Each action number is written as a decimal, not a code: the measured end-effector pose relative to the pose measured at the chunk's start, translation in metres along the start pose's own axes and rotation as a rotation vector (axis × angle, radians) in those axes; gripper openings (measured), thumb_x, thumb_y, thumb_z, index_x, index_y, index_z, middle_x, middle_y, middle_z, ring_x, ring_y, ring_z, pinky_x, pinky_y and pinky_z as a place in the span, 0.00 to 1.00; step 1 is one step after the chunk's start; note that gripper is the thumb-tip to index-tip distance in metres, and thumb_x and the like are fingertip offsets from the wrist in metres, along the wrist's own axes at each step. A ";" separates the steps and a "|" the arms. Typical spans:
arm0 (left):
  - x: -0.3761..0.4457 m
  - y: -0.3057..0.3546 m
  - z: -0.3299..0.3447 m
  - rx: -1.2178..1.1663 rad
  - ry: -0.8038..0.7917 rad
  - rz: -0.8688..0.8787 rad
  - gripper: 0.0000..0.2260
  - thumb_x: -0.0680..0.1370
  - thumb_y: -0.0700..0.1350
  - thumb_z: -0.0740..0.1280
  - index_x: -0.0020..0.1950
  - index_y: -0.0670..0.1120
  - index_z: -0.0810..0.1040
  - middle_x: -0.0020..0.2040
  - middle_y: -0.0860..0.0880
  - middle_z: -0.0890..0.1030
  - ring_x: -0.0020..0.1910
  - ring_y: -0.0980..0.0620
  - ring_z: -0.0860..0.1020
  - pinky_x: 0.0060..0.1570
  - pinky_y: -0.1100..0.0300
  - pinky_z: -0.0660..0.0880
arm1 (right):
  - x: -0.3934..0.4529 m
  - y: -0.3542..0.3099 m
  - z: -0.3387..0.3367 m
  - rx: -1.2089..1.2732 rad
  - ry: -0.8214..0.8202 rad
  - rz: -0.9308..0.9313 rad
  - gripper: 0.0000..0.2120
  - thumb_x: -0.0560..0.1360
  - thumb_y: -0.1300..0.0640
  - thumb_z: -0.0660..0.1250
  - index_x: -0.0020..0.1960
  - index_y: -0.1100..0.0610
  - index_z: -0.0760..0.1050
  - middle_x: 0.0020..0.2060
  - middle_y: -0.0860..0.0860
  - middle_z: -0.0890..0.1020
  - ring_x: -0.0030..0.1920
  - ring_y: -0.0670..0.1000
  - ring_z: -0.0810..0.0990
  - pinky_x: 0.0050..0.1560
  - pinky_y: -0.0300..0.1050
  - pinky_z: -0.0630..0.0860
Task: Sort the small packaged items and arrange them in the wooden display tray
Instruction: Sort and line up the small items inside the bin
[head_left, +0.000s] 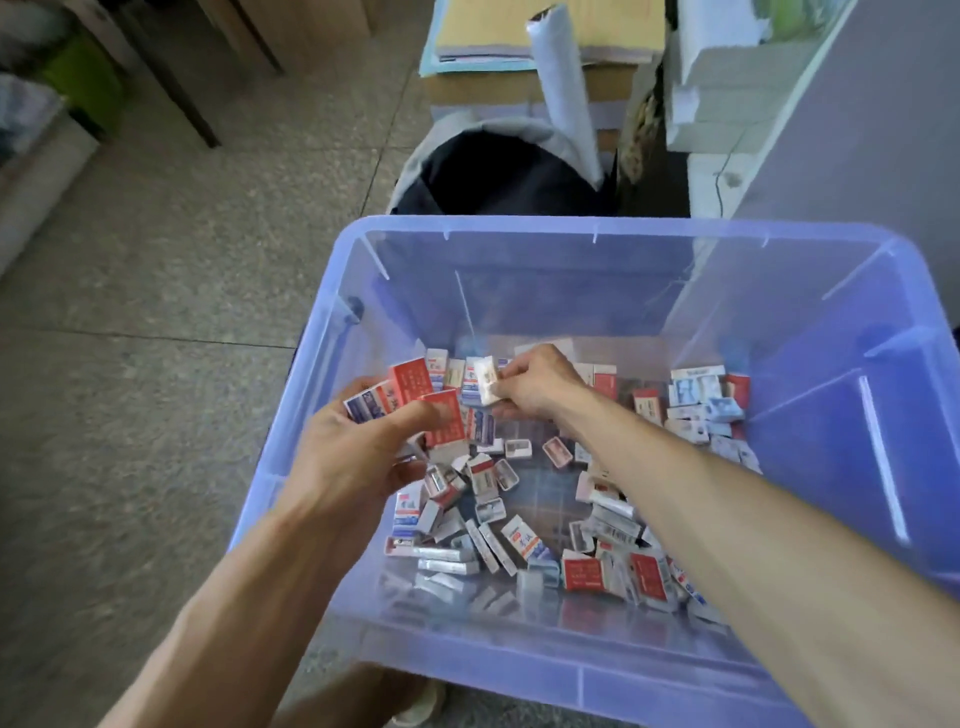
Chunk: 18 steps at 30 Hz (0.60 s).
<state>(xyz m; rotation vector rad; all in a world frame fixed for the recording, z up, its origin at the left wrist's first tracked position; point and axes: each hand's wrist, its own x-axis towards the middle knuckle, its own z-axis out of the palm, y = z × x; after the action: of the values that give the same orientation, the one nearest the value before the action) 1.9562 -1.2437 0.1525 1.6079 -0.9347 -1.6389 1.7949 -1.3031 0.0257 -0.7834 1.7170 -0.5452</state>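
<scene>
A clear bluish plastic bin (571, 228) is seen from above on a speckled floor (182, 260). Small packets (519, 535) in red, white and blue are scattered loose across the bin's bottom, thickest along its near side and in its far right corner. No wooden tray is seen.

Left hand (353, 457): held inside the bin near its left wall, fingers curled round a fanned bunch of packets, among them two red packets (410, 382) and a blue-and-white one.

Right hand (535, 384): reached into the bin toward its far wall, a single white packet (487, 379) pinched between thumb and fingers, just beside the left hand's bunch.

Beyond the bin's far wall, a dark bag (498, 176) and a cardboard box (519, 88) with stacked papers are noted.
</scene>
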 end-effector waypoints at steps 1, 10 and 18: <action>0.001 -0.001 -0.001 -0.003 0.003 -0.016 0.11 0.70 0.31 0.72 0.44 0.46 0.78 0.39 0.44 0.84 0.30 0.52 0.79 0.27 0.62 0.73 | 0.004 -0.002 0.007 0.006 -0.005 0.007 0.02 0.76 0.66 0.71 0.46 0.62 0.81 0.45 0.59 0.86 0.42 0.55 0.87 0.50 0.53 0.84; 0.010 -0.002 -0.008 0.025 -0.041 -0.054 0.11 0.69 0.32 0.73 0.48 0.43 0.80 0.42 0.39 0.84 0.37 0.44 0.79 0.26 0.63 0.74 | 0.020 -0.018 0.030 -0.366 0.093 -0.091 0.14 0.75 0.48 0.74 0.44 0.60 0.83 0.40 0.54 0.86 0.37 0.52 0.85 0.42 0.45 0.81; 0.012 -0.002 -0.007 -0.031 -0.094 -0.155 0.09 0.70 0.37 0.74 0.48 0.44 0.81 0.41 0.44 0.85 0.36 0.50 0.81 0.31 0.62 0.76 | -0.076 -0.015 -0.030 0.298 -0.569 -0.141 0.22 0.74 0.39 0.64 0.54 0.57 0.81 0.45 0.53 0.84 0.45 0.52 0.82 0.43 0.44 0.80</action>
<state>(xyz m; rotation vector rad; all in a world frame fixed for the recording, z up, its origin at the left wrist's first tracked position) 1.9623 -1.2533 0.1442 1.6291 -0.8454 -1.8393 1.7824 -1.2583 0.0943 -0.7557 1.0365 -0.5891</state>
